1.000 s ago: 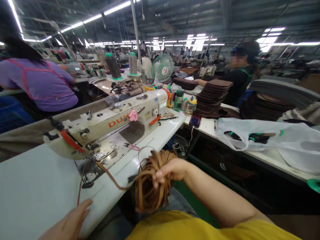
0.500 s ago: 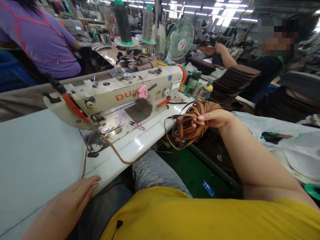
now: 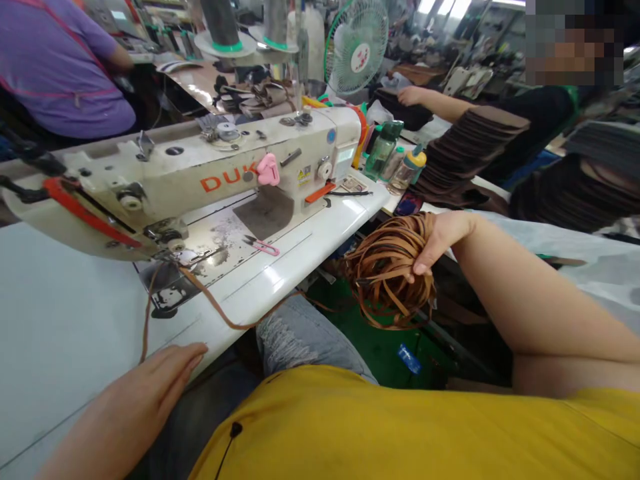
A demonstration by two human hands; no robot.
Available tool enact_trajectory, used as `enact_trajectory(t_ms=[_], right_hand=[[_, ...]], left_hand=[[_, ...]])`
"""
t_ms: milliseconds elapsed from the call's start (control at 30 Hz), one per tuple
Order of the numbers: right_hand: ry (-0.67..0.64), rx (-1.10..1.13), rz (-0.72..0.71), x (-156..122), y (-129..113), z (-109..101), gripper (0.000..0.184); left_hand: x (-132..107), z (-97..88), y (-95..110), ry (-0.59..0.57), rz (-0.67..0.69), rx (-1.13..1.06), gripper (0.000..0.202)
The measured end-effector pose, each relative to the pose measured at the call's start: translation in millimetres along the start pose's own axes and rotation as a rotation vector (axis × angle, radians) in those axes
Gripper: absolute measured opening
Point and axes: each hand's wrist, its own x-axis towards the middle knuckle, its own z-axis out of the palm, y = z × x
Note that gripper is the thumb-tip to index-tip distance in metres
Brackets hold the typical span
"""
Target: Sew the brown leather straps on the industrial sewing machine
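A thick coil of brown leather strap [image 3: 387, 263] hangs from my right hand [image 3: 443, 243], whose thumb and fingers are closed on its right side. The coil is in the air beyond the front edge of the white sewing table [image 3: 270, 280]. My left hand [image 3: 155, 380] rests flat on the table near its edge, fingers stretched out. A narrow brown strip [image 3: 215, 303] runs from under the needle area of the sewing machine [image 3: 195, 173] and over the table edge. Its other end reaches toward my left hand and passes out of sight there.
Pink-handled thread snips [image 3: 263, 245] lie on the machine bed. Bottles [image 3: 383, 150] stand behind the table's right end, beside stacks of dark brown pieces [image 3: 467, 150]. A fan [image 3: 357, 50] is farther back. One co-worker sits at the left [image 3: 65, 73], another at the right [image 3: 545, 127].
My right hand has turned and the coil has swung lower, away from the table edge. My left hand stays on the table. The view has shifted slightly down and right.
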Motion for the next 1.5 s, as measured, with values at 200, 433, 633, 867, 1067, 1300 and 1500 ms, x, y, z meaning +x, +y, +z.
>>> enact_trajectory(t_ms=[200, 433, 633, 867, 1067, 1300, 1500], right_hand=[[-0.044, -0.004, -0.121, 14.6, 0.4, -6.4, 0.033], [0.563, 0.394, -0.235, 14.1, 25.4, 24.5, 0.034], [0.973, 0.561, -0.304, 1.7, 41.0, 42.6, 0.034], [1.367, 0.833, -0.215, -19.6, 104.9, 64.6, 0.029], [1.621, 1.055, -0.081, -25.0, 174.0, 69.1, 0.018], [1.823, 1.180, 0.027, -49.2, 236.7, 49.6, 0.013], [1.936, 1.214, 0.007, -85.5, 281.0, 34.8, 0.028]], left_hand=[[-7.4, 3.0, -1.2, -0.030, -0.025, -0.031, 0.043], [-13.1, 9.7, -8.1, -0.037, -0.067, -0.028, 0.041], [5.4, 6.9, 4.1, -0.055, -0.068, -0.078, 0.035], [17.5, 4.2, 11.2, -0.058, -0.050, -0.210, 0.038], [30.0, -16.4, 33.1, -0.123, -0.211, -0.475, 0.041], [51.9, 20.7, 86.1, -0.317, -0.782, -1.342, 0.063], [73.4, 48.4, 117.5, -0.105, -0.912, -1.820, 0.050]])
